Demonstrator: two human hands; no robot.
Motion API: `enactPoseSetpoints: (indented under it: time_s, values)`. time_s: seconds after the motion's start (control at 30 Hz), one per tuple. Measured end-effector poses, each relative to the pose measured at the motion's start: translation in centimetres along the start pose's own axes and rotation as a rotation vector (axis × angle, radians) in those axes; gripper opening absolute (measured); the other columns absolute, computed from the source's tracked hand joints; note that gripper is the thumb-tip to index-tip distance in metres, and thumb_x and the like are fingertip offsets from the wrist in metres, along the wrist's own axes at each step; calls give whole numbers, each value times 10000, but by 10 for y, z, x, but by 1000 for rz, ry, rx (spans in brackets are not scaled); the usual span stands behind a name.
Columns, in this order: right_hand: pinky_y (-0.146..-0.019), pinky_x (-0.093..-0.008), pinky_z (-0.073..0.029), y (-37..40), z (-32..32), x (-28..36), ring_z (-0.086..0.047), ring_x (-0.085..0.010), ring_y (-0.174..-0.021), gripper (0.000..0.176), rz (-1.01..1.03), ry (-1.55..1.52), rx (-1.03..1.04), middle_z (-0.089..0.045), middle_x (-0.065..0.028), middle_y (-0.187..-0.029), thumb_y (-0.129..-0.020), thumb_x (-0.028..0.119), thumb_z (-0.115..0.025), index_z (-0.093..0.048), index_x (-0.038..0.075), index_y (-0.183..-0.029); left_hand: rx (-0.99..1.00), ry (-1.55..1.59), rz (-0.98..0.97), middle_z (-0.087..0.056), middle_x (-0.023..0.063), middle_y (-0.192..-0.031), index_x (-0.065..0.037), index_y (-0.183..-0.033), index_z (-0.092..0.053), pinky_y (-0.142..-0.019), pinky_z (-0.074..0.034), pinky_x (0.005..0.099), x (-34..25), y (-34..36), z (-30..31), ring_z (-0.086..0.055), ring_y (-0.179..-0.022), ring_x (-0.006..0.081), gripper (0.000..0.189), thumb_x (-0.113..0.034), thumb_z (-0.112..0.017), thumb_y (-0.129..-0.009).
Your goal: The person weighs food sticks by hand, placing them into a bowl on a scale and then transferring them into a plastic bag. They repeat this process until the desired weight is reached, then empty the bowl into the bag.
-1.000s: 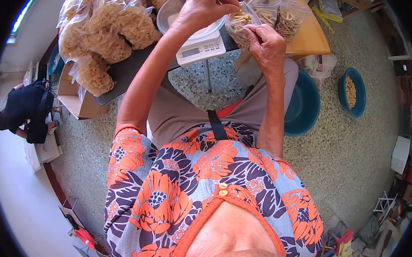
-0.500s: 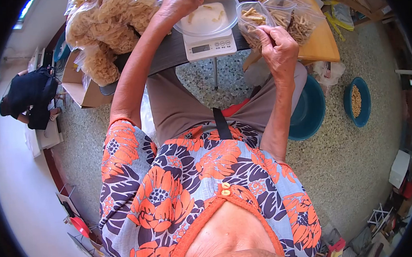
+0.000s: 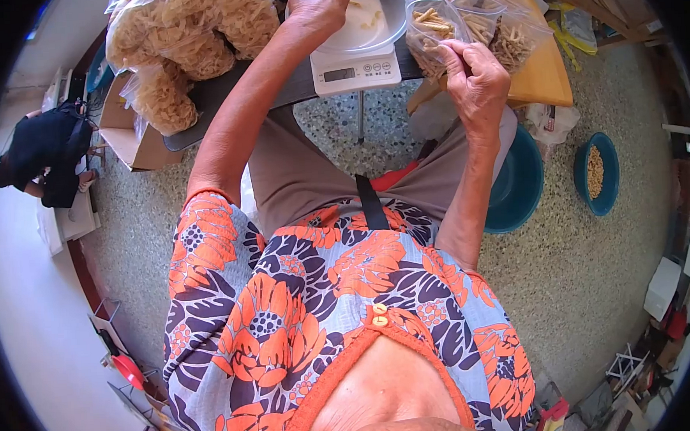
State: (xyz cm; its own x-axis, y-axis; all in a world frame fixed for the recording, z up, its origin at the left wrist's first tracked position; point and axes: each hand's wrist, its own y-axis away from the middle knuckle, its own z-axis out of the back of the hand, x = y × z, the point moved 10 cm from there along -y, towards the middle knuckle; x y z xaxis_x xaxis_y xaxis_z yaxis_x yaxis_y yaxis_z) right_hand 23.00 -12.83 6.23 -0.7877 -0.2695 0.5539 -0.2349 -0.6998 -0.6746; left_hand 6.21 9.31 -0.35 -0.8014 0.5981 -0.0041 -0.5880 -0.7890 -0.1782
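Observation:
My left hand (image 3: pixel 318 8) is closed, at the near left rim of a clear plastic bowl (image 3: pixel 391 32). Whether it holds anything is hidden from view. The bowl sits on a white digital kitchen scale (image 3: pixel 355 72), and a few pale pieces lie inside it. With thumb and fingers, my right hand (image 3: pixel 478 80) pinches the edge of a clear plastic bag (image 3: pixel 422 44) of pale brown sticks, to the right of the scale. More bags of similar sticks (image 3: pixel 514 44) lie just beyond that hand.
Bags of pale, flaky dried pieces (image 3: pixel 187 29) crowd the left of the dark table (image 3: pixel 295 81). A cardboard box (image 3: pixel 126 137) is beside them. On the floor at right are a large teal basin (image 3: pixel 519 195) and a smaller basin (image 3: pixel 610 174) of beige bits. Another person (image 3: pixel 49 153) bends at far left.
My left hand has shifted slightly right and down, closer over the bowl's rim. My right hand keeps its pinch on the bag. The view has shifted a little.

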Motion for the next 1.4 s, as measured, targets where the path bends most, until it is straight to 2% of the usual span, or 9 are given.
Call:
enactPoseSetpoints:
  time_s: [0.27, 0.33, 0.43, 0.53, 0.73, 0.93, 1.03, 1.23, 1.4]
  values:
    - [-694, -375, -561, 1, -3, -3, -713, -314, -761, 114, 29, -3, -12, -727, -129, -870, -904, 142, -782, -777, 46, -965, 30, 148, 116, -744, 190, -922, -53, -832, -739, -810, -561, 478, -2, 2, 23, -712, -952, 384, 136, -99, -624, -774]
    - [-701, -373, -564, 1, -3, -2, -717, -313, -772, 116, 35, -8, -12, -732, -130, -879, -904, 140, -781, -777, 42, -967, -87, 274, 1, -750, 147, -863, -56, -813, -740, -697, -568, 438, -5, 7, 46, -730, -797, 307, 100, -141, -692, -833]
    - [-714, -369, -568, 2, -5, -2, -724, -310, -794, 120, 38, -18, -12, -739, -133, -894, -902, 135, -778, -778, 37, -970, 472, 1620, 62, -706, 24, -770, -59, -860, -736, -426, -441, 236, -29, 11, 17, -607, -565, 50, 124, -147, -819, -887]
    - [-724, -365, -570, 2, -7, -6, -727, -308, -809, 124, 32, -21, -9, -743, -134, -901, -897, 134, -776, -779, 37, -975, 481, 2038, 115, -702, 35, -741, -31, -917, -731, -412, -437, 188, -56, 23, 38, -603, -554, 48, 86, -90, -793, -911]
    - [-735, -371, -570, 2, -8, -6, -728, -310, -820, 122, 1, -31, 8, -746, -127, -907, -896, 146, -774, -780, 44, -963, 113, 1828, 166, -639, -15, -678, -38, -899, -712, -414, -330, 201, -73, 27, 51, -482, -493, 36, 160, -120, -846, -867]
    - [-734, -376, -571, 2, -8, -6, -727, -311, -819, 127, 7, -14, 18, -748, -124, -911, -899, 157, -773, -782, 46, -961, -160, 1628, -108, -686, 12, -715, -20, -869, -728, -539, -444, 209, -86, 22, 66, -574, -602, 43, 94, -66, -809, -854]
    - [-735, -377, -571, 2, -6, -8, -727, -311, -825, 131, -18, -23, 11, -749, -126, -915, -901, 160, -771, -783, 44, -960, -338, 1152, -83, -720, 33, -744, -13, -842, -747, -631, -506, 270, -66, 24, 99, -632, -704, 77, 49, -25, -791, -823]
    - [-725, -375, -571, 1, -6, -3, -724, -316, -808, 132, 18, -19, 2, -748, -133, -909, -896, 146, -776, -783, 37, -971, -75, 630, -99, -731, 158, -797, -17, -855, -762, -711, -564, 388, -30, -2, 66, -713, -744, 276, 106, -74, -737, -769]
    - [-697, -376, -565, 1, -4, -2, -719, -316, -779, 127, -6, -6, 3, -739, -134, -891, -888, 128, -788, -780, 37, -977, -183, 367, -240, -731, 207, -841, -52, -854, -782, -781, -559, 492, -25, -12, 29, -712, -870, 407, 127, -81, -707, -755]
